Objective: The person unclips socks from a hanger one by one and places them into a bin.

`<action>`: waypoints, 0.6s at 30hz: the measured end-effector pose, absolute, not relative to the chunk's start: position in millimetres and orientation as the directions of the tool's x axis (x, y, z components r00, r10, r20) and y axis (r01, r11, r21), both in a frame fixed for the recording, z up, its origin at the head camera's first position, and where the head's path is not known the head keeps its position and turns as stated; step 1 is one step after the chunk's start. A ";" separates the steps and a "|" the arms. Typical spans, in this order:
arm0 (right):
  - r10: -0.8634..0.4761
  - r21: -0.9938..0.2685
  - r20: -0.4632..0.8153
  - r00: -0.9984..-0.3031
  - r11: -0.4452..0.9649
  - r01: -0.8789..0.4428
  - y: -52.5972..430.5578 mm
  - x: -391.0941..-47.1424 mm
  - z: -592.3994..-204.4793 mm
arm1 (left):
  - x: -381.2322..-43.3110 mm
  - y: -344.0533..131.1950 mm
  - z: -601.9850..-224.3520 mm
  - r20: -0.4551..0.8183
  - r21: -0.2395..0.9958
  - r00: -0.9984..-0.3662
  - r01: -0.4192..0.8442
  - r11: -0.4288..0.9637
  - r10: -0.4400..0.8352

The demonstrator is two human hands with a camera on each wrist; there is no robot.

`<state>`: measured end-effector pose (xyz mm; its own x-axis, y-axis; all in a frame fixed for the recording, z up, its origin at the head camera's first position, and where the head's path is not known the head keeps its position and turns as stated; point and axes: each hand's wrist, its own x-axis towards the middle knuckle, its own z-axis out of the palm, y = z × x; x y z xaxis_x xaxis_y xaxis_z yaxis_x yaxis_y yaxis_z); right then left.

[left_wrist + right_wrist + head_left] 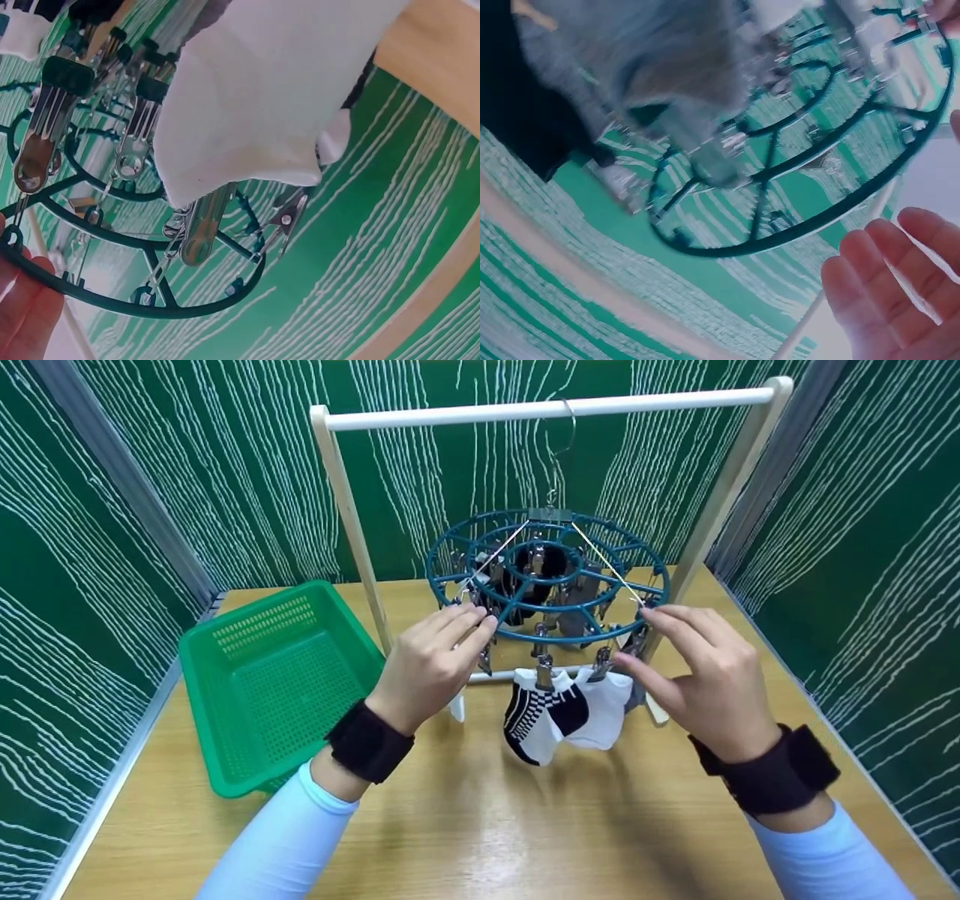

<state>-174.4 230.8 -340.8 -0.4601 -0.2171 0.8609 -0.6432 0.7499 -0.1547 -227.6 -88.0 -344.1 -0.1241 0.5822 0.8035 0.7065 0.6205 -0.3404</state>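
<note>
A round dark-teal drying rack with metal clips hangs by a hook. My left hand rests its fingertips at the front-left rim; its thumb is hidden. My right hand is by the front-right rim, fingers extended and thumb apart; in the right wrist view its fingers stand straight, clear of the rim. Below the rim, clips hold a black-and-white patterned sock and a white sock. Grey and black pieces hang farther back. A white cloth piece hangs near the left hand.
A wooden stand with a white bar carries the rack. To the left, a green plastic basket sits on the wooden table. Green panels with white streaks surround the table on the back and sides.
</note>
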 end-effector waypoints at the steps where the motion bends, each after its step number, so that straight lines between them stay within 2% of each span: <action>1: -0.212 -0.160 0.866 -0.453 0.740 -0.653 227.8 -172.4 -341.2 | -227.9 -88.0 -344.2 0.804 -0.341 -0.124 0.705 0.622 0.582; 10: -0.233 -0.199 0.867 -0.440 0.648 -0.735 197.6 -162.5 -351.5 | -228.6 -87.3 -345.6 0.811 -0.339 -0.121 0.700 0.628 0.573; 18: -0.295 -0.213 0.808 -0.509 0.660 -0.721 176.3 -164.6 -368.0 | -227.6 -85.7 -345.3 0.810 -0.332 -0.128 0.704 0.628 0.573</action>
